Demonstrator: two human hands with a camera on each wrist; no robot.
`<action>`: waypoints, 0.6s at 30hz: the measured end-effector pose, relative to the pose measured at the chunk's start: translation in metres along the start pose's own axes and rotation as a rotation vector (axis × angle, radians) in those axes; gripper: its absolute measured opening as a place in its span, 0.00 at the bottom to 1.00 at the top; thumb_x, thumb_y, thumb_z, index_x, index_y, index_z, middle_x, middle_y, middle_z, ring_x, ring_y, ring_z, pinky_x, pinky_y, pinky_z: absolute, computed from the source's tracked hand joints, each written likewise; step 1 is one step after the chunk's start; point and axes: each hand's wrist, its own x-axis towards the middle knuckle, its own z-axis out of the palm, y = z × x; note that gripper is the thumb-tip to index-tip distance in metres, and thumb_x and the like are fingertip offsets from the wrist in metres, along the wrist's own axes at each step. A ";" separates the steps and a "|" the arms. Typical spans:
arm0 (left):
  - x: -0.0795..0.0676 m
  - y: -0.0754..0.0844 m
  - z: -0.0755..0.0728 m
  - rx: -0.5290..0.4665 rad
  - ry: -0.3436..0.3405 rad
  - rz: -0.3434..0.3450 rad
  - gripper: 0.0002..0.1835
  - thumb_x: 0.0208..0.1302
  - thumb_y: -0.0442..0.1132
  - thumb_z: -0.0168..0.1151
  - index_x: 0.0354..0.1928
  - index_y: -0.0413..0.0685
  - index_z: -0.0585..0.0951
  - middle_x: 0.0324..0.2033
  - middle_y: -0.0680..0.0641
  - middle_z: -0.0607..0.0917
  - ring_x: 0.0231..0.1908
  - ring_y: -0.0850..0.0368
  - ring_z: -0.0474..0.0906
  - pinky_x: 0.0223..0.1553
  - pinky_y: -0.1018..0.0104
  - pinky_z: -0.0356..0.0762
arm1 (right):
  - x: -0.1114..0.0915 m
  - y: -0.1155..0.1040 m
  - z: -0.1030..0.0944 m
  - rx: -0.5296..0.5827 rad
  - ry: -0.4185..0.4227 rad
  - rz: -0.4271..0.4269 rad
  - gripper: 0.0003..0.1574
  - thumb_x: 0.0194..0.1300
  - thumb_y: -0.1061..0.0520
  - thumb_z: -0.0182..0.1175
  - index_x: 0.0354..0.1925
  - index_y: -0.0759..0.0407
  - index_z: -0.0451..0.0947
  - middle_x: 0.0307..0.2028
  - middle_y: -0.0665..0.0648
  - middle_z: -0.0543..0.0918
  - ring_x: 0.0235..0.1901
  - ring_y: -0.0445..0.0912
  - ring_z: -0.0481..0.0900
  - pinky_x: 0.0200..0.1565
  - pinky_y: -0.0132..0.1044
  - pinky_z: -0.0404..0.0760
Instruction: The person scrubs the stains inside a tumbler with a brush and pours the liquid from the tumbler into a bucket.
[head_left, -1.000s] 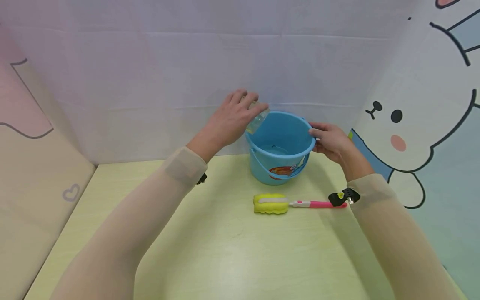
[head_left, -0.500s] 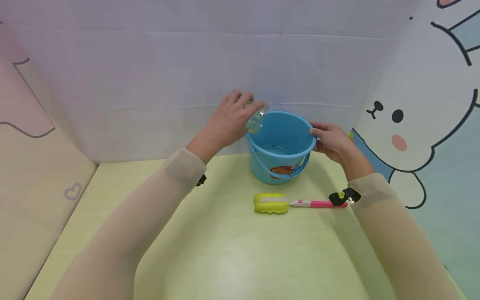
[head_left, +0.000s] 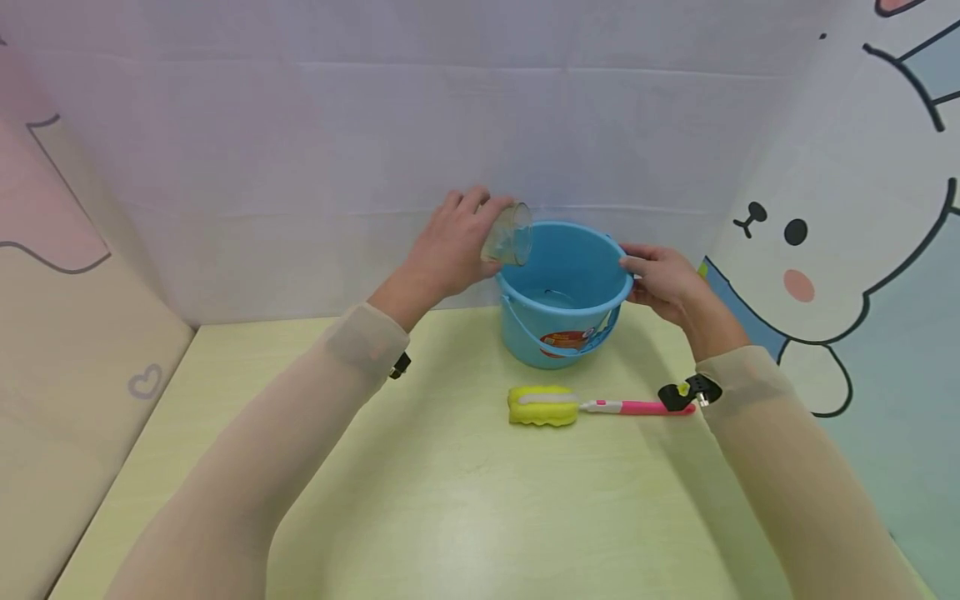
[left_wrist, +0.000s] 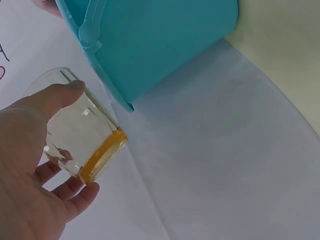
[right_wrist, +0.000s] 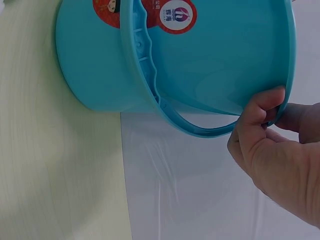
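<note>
My left hand (head_left: 450, 242) grips a clear drinking glass (head_left: 508, 235) beside the left rim of a blue bucket (head_left: 525, 329). The glass lies tilted, its mouth toward the bucket. In the left wrist view, thumb and fingers wrap the glass (left_wrist: 82, 127), whose thick base looks amber. Any liquid in it is hard to tell. On the other side, my right hand (head_left: 660, 279) pinches the bucket's right rim, thumb and fingers on opposite faces of the wall (right_wrist: 210, 65). The bucket stands upright on the table, its handle hanging at the front. A little clear liquid seems to lie inside.
A sponge brush (head_left: 543, 407) with a yellow head and pink-and-white handle lies in front of the bucket. The pale table (head_left: 450, 500) ends at a white cloth wall (head_left: 337, 167) behind. A cartoon-printed side wall (head_left: 825, 208) stands close on the right.
The glass in my left hand has turned from mouth-down toward level and shifted slightly left, so its opening shows more. The right hand and the bucket stay nearly still.
</note>
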 end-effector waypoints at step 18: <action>-0.017 -0.011 0.017 -0.431 0.085 -0.181 0.48 0.56 0.48 0.84 0.76 0.44 0.68 0.67 0.43 0.73 0.66 0.46 0.70 0.64 0.53 0.75 | -0.001 0.002 -0.002 -0.002 0.018 -0.008 0.35 0.87 0.53 0.48 0.84 0.56 0.54 0.72 0.64 0.68 0.45 0.44 0.82 0.43 0.32 0.84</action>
